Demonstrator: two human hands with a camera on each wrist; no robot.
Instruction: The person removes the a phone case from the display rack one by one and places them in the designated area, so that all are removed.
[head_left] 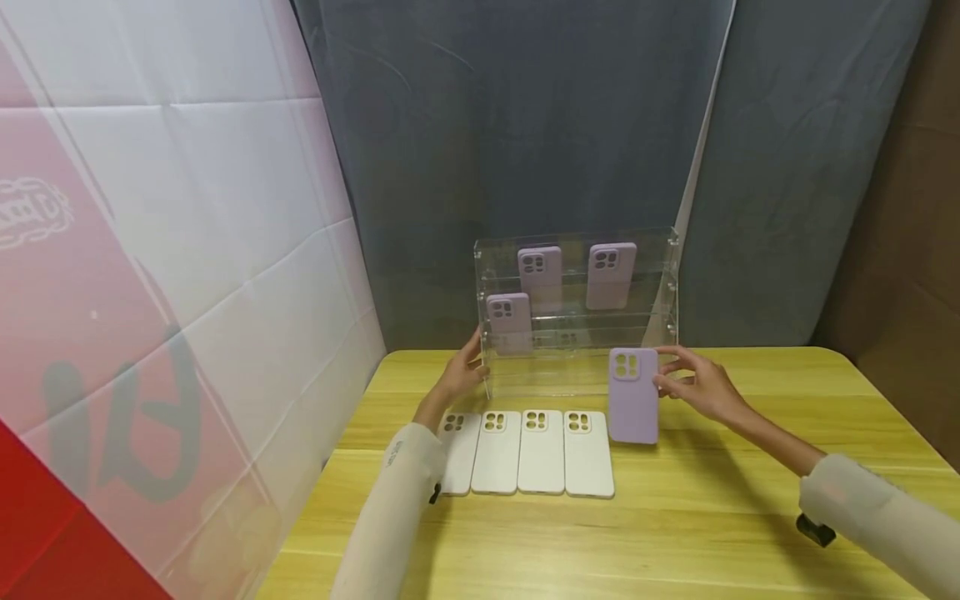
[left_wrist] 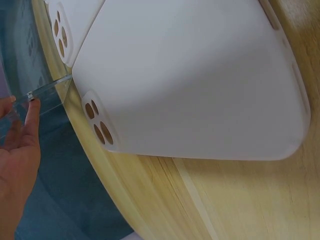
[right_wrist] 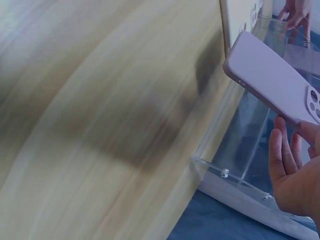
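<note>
My right hand [head_left: 701, 385] pinches a lilac phone case [head_left: 633, 412] by its upper right edge, holding it upright in front of a clear acrylic display stand [head_left: 555, 377]. In the right wrist view this case [right_wrist: 272, 75] is tilted, its camera cutouts near the fingers. At the stand's left side, my left hand [head_left: 462, 375] grips the side panel, thumb and fingers about its edge. Two lilac cases [head_left: 542, 287] [head_left: 611, 283] stand on the upper tier, and another [head_left: 510, 321] stands lower at the left.
Several white phone cases [head_left: 536, 467] lie side by side on the wooden table [head_left: 675, 533], in front of the stand. My left forearm overlaps the leftmost one. Grey cloth [head_left: 525, 125] hangs behind the table, and a pale printed sheet [head_left: 247, 183] hangs at the left.
</note>
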